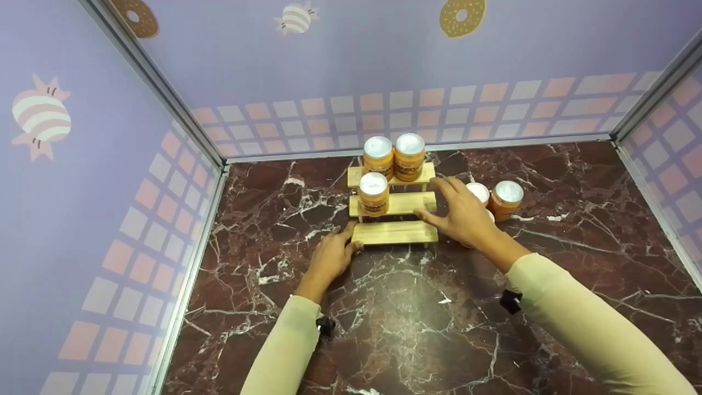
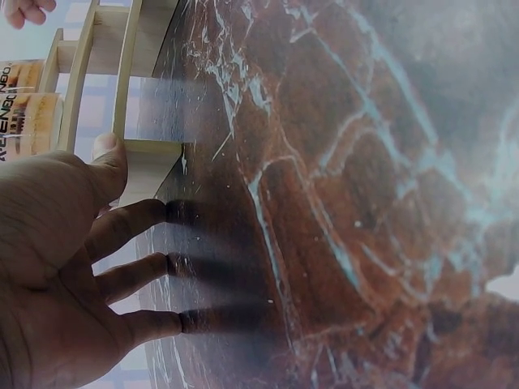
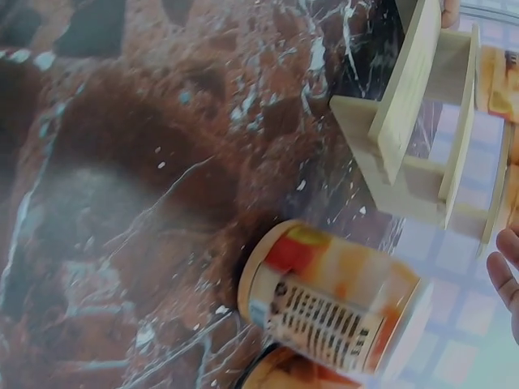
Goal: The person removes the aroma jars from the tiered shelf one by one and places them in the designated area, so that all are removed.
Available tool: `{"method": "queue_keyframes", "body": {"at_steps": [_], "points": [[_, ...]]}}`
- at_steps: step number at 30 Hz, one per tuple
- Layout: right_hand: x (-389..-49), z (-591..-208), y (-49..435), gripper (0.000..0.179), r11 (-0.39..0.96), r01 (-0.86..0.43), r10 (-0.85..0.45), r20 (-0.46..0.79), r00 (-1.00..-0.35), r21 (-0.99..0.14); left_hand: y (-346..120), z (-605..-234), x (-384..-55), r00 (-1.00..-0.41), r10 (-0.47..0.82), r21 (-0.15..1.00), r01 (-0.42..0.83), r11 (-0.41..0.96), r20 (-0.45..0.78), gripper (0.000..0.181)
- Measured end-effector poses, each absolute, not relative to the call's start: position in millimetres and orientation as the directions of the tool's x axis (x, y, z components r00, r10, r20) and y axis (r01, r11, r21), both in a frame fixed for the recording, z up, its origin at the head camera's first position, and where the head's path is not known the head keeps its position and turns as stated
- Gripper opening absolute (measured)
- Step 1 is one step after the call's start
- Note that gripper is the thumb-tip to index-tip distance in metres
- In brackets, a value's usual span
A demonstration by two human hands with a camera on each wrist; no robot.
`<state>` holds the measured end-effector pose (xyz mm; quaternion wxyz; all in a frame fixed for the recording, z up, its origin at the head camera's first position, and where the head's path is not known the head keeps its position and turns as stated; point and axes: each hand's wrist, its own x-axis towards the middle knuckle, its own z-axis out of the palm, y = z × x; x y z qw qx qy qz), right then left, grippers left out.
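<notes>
A three-step wooden rack stands on the marbled table. Two orange jars with pale lids, a left jar and a right jar, sit side by side on its top step. Another jar is at the left of the middle step. My left hand is at the rack's left end, its thumb against the lowest step and its other fingers extended down to the tabletop. My right hand, fingers spread with nothing between them, hovers by the right ends of the upper steps.
Several more jars, among them a far-right jar, stand on the table right of the rack, partly hidden behind my right hand. One labelled jar shows close in the right wrist view. A patterned back wall rises behind the rack.
</notes>
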<state>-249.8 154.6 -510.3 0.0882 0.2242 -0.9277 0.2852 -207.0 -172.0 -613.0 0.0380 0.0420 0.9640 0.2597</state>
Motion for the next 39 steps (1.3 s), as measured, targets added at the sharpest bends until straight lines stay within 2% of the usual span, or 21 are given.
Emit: {"method": "queue_keyframes", "body": {"at_steps": [2,12,19,26,30,35,39], "points": [[-251.0,-509.5,149.6,0.079,0.732,-0.471,-0.37,0.293,-0.882,-0.492,-174.9,-626.3,-211.4,-0.995,0.095,0.501,0.065,0.863,-0.035,0.066],[-253.0,-505.3,127.9,0.082,0.73,-0.464,-0.378,0.269,-0.886,-0.503,-174.2,-620.1,-212.1,-0.992,0.102,0.5,0.055,0.864,-0.068,0.067],[-255.1,-505.6,113.6,0.08,0.725,-0.455,-0.384,0.245,-0.89,-0.517,-181.2,-648.1,-221.5,-0.993,0.108,0.447,0.08,0.891,-0.039,0.067],[-256.9,-508.8,100.3,0.086,0.711,-0.473,-0.414,0.234,-0.88,-0.52,-174.1,-615.7,-208.1,-0.994,0.091,0.52,0.045,0.853,-0.064,0.067],[-256.9,-508.5,92.6,0.087,0.715,-0.468,-0.415,0.223,-0.882,-0.519,-177.3,-630.1,-212.8,-0.995,0.1,0.512,0.07,0.856,-0.032,0.068],[-257.0,-508.7,85.4,0.089,0.737,-0.439,-0.398,0.194,-0.896,-0.514,-180.4,-644.5,-219.5,-0.994,0.102,0.509,0.063,0.858,-0.05,0.07],[-257.5,-510.7,81.0,0.091,0.748,-0.412,-0.382,0.169,-0.908,-0.521,-178.2,-636.3,-216.5,-0.993,0.107,0.507,0.071,0.859,-0.043,0.068]]}}
